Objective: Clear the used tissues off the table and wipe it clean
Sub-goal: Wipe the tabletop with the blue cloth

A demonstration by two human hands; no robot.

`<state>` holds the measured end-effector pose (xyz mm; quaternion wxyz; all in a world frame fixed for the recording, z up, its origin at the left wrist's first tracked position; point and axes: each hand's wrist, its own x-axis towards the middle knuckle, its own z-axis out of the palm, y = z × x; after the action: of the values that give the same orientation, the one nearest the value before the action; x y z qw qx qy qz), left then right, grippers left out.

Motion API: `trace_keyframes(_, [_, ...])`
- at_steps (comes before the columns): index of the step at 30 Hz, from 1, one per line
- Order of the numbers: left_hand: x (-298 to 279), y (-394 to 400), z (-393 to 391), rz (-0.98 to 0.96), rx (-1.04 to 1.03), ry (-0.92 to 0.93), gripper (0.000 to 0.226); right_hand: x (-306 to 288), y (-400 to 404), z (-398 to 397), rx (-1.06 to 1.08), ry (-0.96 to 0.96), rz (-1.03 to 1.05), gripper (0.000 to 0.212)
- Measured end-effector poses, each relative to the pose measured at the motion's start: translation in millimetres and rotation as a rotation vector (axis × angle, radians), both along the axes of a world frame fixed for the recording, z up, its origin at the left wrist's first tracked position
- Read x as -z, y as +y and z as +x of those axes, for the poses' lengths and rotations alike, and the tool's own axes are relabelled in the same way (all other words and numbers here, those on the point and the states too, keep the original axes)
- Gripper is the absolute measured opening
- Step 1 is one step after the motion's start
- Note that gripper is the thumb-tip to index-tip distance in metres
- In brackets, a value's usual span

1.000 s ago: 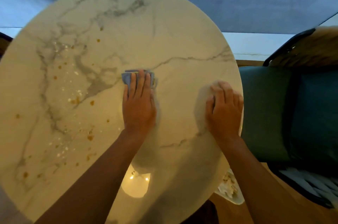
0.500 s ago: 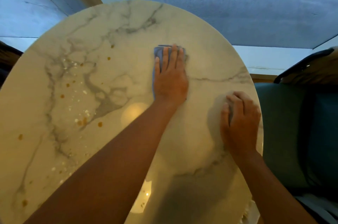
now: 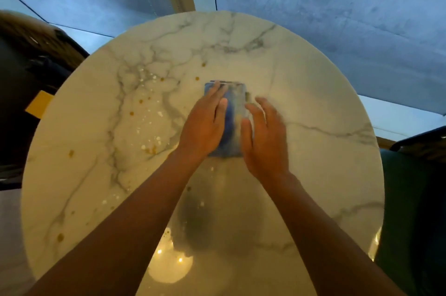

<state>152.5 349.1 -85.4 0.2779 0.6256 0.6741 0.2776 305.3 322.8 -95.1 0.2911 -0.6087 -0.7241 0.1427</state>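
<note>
Grey-blue concrete floor beyond; dark chair left; green upholstered seat right; warm lamp reflections near edge.

Blue cloth flat mid-table, round marble table spattered brown

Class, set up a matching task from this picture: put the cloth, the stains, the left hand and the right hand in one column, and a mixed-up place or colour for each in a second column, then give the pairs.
Column 1
1 cloth
2 stains
3 left hand
4 right hand

Column 2
A orange-brown, on the table's left part
B flat on the cloth
C blue, mid-table
D at the cloth's right edge

Pairs: 1-C, 2-A, 3-B, 4-D
</note>
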Motion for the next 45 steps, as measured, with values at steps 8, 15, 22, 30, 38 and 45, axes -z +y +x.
trace_keyframes(8, [-13.6, -50.1, -132.5, 0.024, -0.17, 0.066, 0.042, 28.5, 88.0, -102.4, 0.108, -0.368, -0.173, 0.063])
trace_keyframes(15, [0.3, -67.4, -178.2, 0.077, -0.211, 0.022, 0.039, 19.3, 157.0, -149.7, -0.2, -0.369, -0.193, 0.06])
trace_keyframes(22, [-6.6, -81.5, -189.0, 0.14, -0.321, 0.01, 0.032, 17.6, 74.2, -167.7, -0.756, -0.356, -0.138, 0.07])
trace_keyframes(30, [-21.0, -84.8, -203.6, 0.077, -0.29, -0.014, 0.035, 13.5, 55.2, -104.5, -0.386, -0.191, -0.168, 0.06])
trace_keyframes(38, [-11.7, -89.5, -226.1, 0.117, -0.361, -0.087, 0.033, 14.2, 150.4, -188.6, -0.202, -0.224, -0.209, 0.065])
trace_keyframes(45, [-13.9, -103.6, -229.0, 0.171, -0.452, -0.199, 0.03, 10.2, 142.3, -252.4, -0.695, -0.261, -0.208, 0.062])
